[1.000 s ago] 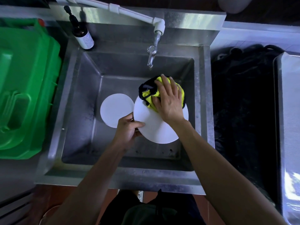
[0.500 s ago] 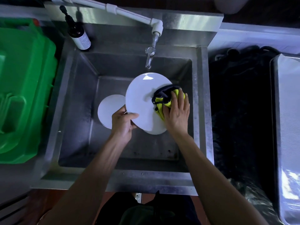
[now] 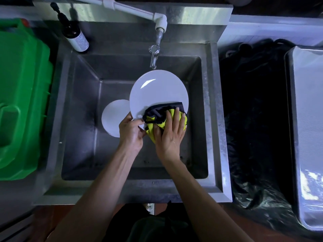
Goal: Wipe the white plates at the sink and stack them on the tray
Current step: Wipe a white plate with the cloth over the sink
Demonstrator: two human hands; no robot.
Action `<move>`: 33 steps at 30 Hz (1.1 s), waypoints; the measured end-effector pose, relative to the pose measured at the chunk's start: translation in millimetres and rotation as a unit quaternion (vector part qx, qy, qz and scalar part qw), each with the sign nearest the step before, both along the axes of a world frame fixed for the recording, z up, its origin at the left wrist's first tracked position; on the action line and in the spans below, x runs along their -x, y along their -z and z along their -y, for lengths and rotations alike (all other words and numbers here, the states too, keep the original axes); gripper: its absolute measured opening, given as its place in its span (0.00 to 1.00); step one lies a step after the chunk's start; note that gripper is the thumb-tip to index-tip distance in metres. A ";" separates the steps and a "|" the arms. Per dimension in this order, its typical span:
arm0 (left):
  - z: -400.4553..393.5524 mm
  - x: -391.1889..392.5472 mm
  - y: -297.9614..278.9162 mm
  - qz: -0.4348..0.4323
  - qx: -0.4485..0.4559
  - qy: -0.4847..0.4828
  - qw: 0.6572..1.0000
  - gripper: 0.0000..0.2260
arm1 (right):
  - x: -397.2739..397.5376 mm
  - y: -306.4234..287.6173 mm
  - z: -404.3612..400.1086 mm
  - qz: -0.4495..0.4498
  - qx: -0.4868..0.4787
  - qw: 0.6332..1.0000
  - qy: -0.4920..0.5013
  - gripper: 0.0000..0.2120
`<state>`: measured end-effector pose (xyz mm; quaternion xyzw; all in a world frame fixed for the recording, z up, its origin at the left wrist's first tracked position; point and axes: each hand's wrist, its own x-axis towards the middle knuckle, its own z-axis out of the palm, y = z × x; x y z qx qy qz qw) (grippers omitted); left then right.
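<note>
Over the steel sink (image 3: 73, 119) I hold a large white plate (image 3: 157, 89), tilted up toward me. My left hand (image 3: 132, 133) grips its lower left rim, thumb on the face. My right hand (image 3: 170, 135) presses a yellow cloth with a black edge (image 3: 157, 117) against the plate's lower part, fingers spread flat over it. A smaller white plate (image 3: 114, 117) lies on the sink floor to the left, partly hidden by the large plate and my left hand. The metal tray (image 3: 307, 130) sits at the far right edge.
A tap (image 3: 154, 55) hangs just above the plate's top rim. A dark bottle (image 3: 75, 34) stands on the sink's back left corner. A green plastic crate (image 3: 21, 95) fills the left side. Black plastic bags (image 3: 253, 119) lie between sink and tray.
The plate tipped up from nearly flat to facing me, and my right hand slid the cloth from its top edge around the right side down to its lower part.
</note>
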<state>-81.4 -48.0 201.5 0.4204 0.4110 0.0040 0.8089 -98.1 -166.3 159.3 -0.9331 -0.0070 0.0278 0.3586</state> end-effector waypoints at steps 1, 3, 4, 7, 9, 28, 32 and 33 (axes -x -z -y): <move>-1.0 0.7 0.7 0.000 0.004 0.005 1.000 0.18 | -0.2 0.6 1.7 0.004 -0.013 1.000 0.009 0.28; -2.4 1.0 1.3 -0.001 0.001 0.024 1.000 0.18 | -2.1 0.4 5.4 0.004 -0.036 0.999 0.032 0.28; -3.0 1.3 1.6 -0.003 -0.004 0.034 0.999 0.17 | -3.4 0.1 7.9 0.001 -0.050 0.998 0.047 0.28; -6.4 4.4 0.0 -0.002 -0.013 0.059 0.998 0.16 | -11.2 -1.4 18.4 -0.008 -0.103 0.991 0.087 0.30; -10.4 7.4 -1.3 -0.005 -0.014 0.070 0.997 0.16 | -19.0 -3.9 30.4 -0.028 -0.139 0.985 0.101 0.34; -63.7 -2.3 -13.2 -0.036 -0.227 0.364 0.903 0.13 | -97.6 -44.3 77.3 -0.111 -0.125 0.982 -0.081 0.27; -69.0 -16.7 -12.7 -0.019 -0.308 0.427 0.850 0.12 | -102.1 -55.8 64.6 -0.081 -0.095 0.982 -0.143 0.27; -69.4 -18.9 -12.5 -0.012 -0.322 0.443 0.837 0.12 | -102.4 -58.2 60.9 -0.065 -0.086 0.981 -0.162 0.27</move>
